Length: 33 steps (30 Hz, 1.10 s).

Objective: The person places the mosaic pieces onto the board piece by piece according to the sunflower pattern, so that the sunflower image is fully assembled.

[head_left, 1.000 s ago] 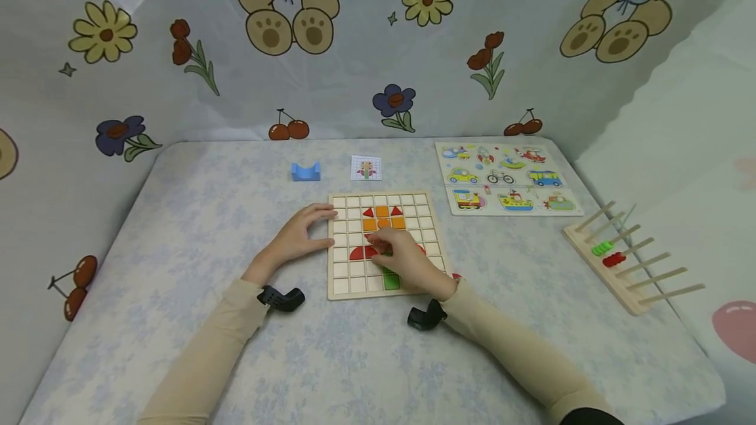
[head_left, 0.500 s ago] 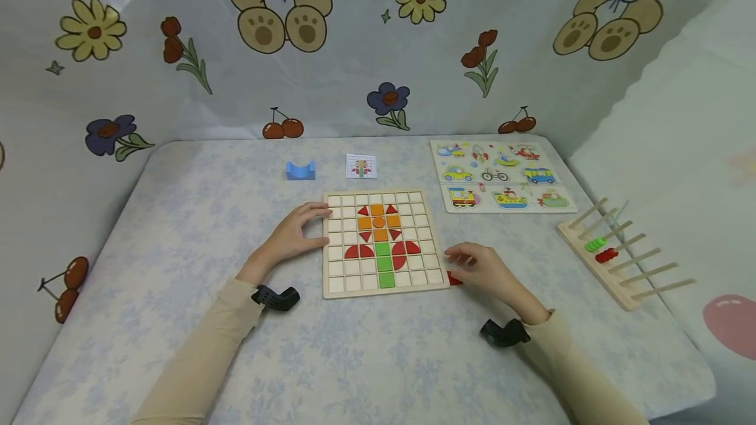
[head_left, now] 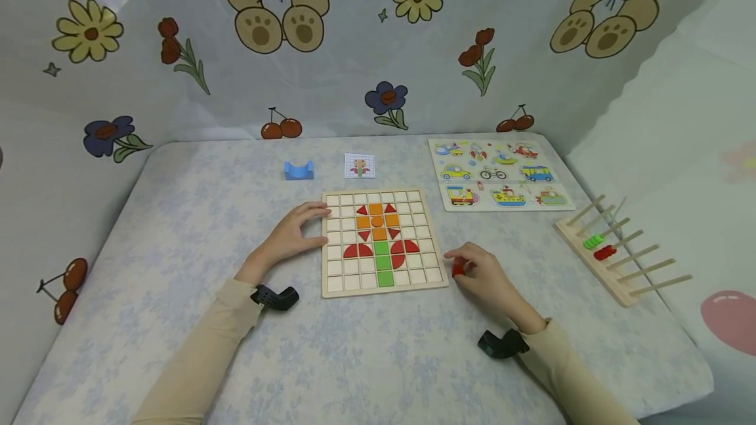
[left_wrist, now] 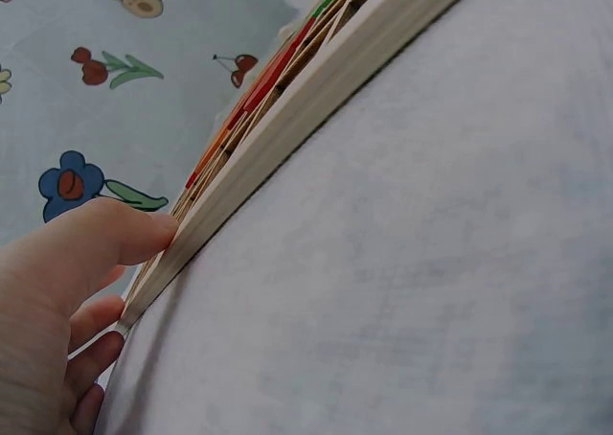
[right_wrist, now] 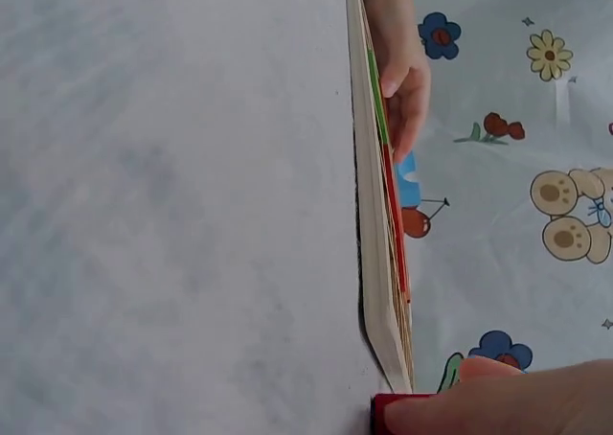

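Observation:
A wooden grid board (head_left: 335,267) lies in the middle of the table, filled partly with orange, red and green tiles. My left hand (head_left: 288,235) rests against its left edge, thumb and fingers extended; in the left wrist view the thumb (left_wrist: 144,234) touches the rim. Just off the board's right edge, my right hand (head_left: 485,279) pinches a small red tile (head_left: 457,270). The right wrist view shows that red tile (right_wrist: 383,401) under the thumb, close to the board's corner; its full shape is hidden.
Behind the board are a blue holder (head_left: 298,170) and a small pattern card (head_left: 359,166). A vehicle picture puzzle (head_left: 502,176) lies at the back right. A wooden peg rack (head_left: 596,264) with green and red beads stands at the right edge.
My right hand has moved from over the board to its right side and now pinches the red tile there. A curved red tile shows right of the green column. The left hand stays put.

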{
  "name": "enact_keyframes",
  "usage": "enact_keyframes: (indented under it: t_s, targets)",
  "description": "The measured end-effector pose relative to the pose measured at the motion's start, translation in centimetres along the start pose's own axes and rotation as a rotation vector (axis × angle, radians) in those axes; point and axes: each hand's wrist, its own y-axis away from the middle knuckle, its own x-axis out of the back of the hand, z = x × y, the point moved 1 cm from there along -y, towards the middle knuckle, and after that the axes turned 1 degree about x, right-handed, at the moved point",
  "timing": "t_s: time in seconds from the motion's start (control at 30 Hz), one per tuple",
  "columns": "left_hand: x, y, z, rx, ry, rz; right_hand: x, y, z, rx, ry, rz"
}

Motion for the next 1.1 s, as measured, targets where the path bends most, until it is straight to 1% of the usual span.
enact_keyframes:
  t_s: [0.07, 0.13, 0.33, 0.5, 0.6, 0.7, 0.77, 0.87, 1.0, 1.1]
  targets:
    - [0.0, 0.0, 0.0, -0.002, 0.005, -0.001, 0.0, -0.3, 0.2, -0.011, 0.027, 0.049]
    - [0.0, 0.0, 0.0, 0.0, 0.008, -0.002, 0.0, -0.4, 0.3, -0.027, 0.031, 0.063]
    - [0.1, -0.1, 0.2, 0.008, 0.001, -0.007, 0.4, 0.0, 0.3, -0.075, 0.022, -0.004]
    - [0.1, -0.1, 0.3, 0.006, 0.001, -0.006, 0.6, 0.0, 0.6, -0.127, 0.049, -0.008]
    - [0.1, 0.0, 0.2, 0.007, 0.005, -0.005, 0.5, -0.2, 0.6, -0.126, 0.041, -0.019]
    - [0.1, 0.0, 0.3, 0.004, 0.007, -0.008, 0.4, -0.6, 0.2, -0.112, 0.031, -0.008]
    - [0.1, 0.0, 0.2, 0.004, 0.002, -0.008, 0.1, -1.2, -0.4, -0.104, 0.018, -0.005]
    - [0.1, 0.0, 0.3, -0.002, -0.001, -0.005, -0.9, -2.4, -1.9, -0.093, -0.027, -0.018]
    - [0.1, 0.0, 0.4, -0.004, 0.006, -0.002, -3.4, -4.1, -4.8, -0.068, -0.097, -0.078]
    - [0.0, 0.0, 0.5, -0.006, 0.014, -0.004, -5.4, -5.2, -6.8, -0.032, -0.094, -0.114]
